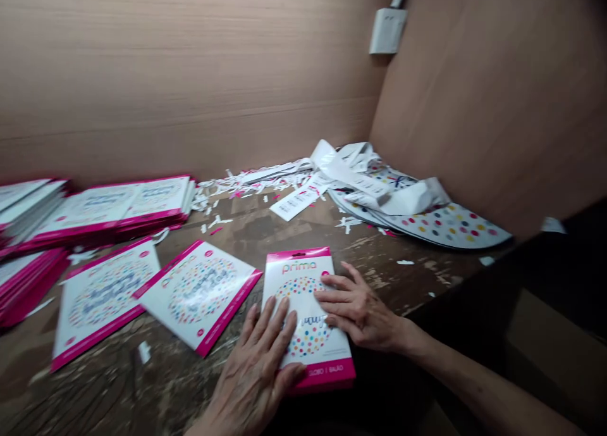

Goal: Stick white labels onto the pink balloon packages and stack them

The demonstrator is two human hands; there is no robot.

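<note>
In front of me, near the table's edge, lies a white and pink balloon packet (308, 366) marked "prima", with a ring of coloured dots on its face. It looks thick enough to be a small stack. My left hand (260, 354) lies on its left side, fingers stretched out over the face. From the right, my right hand (358, 306) reaches in with its fingers spread on the packet's upper right part. A second packet (202, 297) lies askew to the left and overlaps a third packet (107, 300).
Stacks of similar packets (118, 205) stand at the back left. White label strips (351, 176) lie heaped over flat dotted foil shapes (455, 227) at the back right. Paper scraps (218, 199) litter the brown table (246, 221). A white socket (387, 31) hangs on the wall.
</note>
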